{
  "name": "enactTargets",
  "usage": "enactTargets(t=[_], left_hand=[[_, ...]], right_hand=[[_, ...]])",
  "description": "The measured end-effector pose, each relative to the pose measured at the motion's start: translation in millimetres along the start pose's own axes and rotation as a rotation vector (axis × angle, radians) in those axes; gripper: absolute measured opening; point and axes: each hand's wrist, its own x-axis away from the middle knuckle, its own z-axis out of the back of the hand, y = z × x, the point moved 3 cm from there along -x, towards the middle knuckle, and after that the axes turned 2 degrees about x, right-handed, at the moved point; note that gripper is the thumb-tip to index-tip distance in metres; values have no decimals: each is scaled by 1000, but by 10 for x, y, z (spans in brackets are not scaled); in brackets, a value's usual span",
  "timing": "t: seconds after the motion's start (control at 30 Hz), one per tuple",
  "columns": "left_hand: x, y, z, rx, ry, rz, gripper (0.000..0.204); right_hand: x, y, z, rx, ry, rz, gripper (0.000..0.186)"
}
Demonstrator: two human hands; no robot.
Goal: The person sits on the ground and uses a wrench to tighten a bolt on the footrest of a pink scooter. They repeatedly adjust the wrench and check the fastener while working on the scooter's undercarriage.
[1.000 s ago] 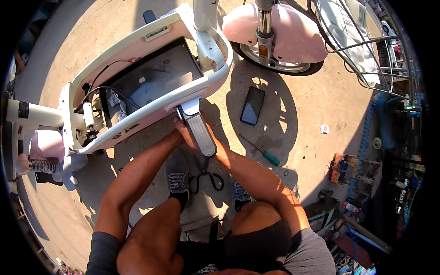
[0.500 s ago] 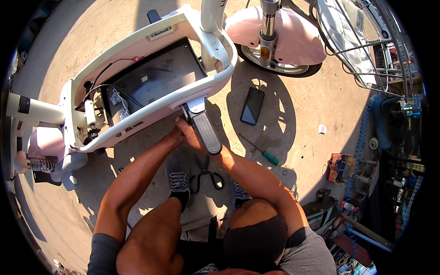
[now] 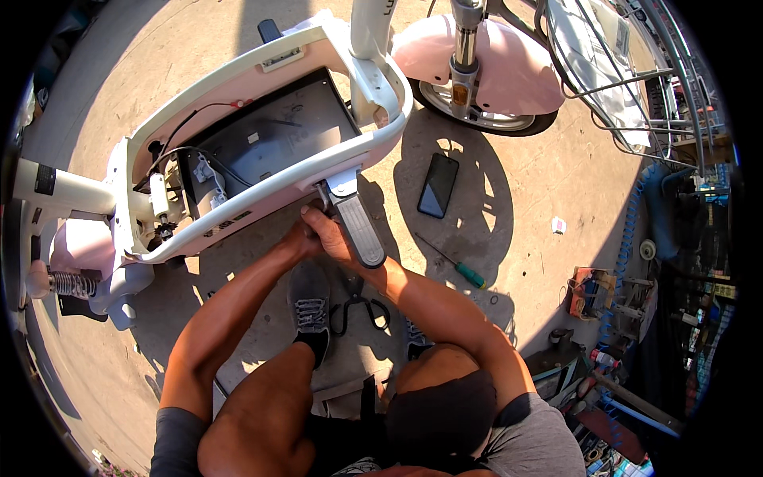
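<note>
Under the grey footrest (image 3: 356, 226) on the side of a pink-and-white scooter body (image 3: 254, 199), my left hand (image 3: 299, 241) and my right hand (image 3: 334, 242) are closed close together. The footrest partly hides my right hand, and what the fingers hold is hidden. Inside the open body are a black tray (image 3: 282, 135), cables and a white cylindrical part (image 3: 160, 196). Black scissors (image 3: 355, 306) lie between my shoes. A green-handled screwdriver (image 3: 467, 273) and a black phone (image 3: 437, 185) lie on the ground right of the footrest.
A pink front fender (image 3: 509, 63) with a wheel and fork stands at the top, beside a wire basket (image 3: 660, 103). A blue coiled hose (image 3: 628, 238), tools and metal parts (image 3: 592, 294) line the shaded right side. A small white-and-pink item (image 3: 559, 225) lies on the concrete.
The scooter body and footrest have shifted slightly right in the view. My hands remain clustered beneath the footrest, with my right thumb moved slightly. The phone, screwdriver and scissors appear in place.
</note>
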Motion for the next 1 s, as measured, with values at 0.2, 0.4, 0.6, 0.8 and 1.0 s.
enactTargets(t=[0.2, 0.4, 0.6, 0.8, 1.0], left_hand=[[55, 55, 50, -17, 18, 9, 22], [110, 99, 119, -40, 37, 17, 22], [170, 250, 170, -62, 83, 109, 22], [243, 189, 224, -132, 77, 102, 23], [245, 271, 238, -192, 73, 96, 25]], right_hand=[[-25, 104, -56, -121, -23, 5, 30], [0, 46, -100, -222, -61, -8, 29], [6, 24, -111, -276, -64, -14, 27], [34, -89, -173, -302, -94, -61, 27], [0, -27, -143, -369, -101, -15, 19]])
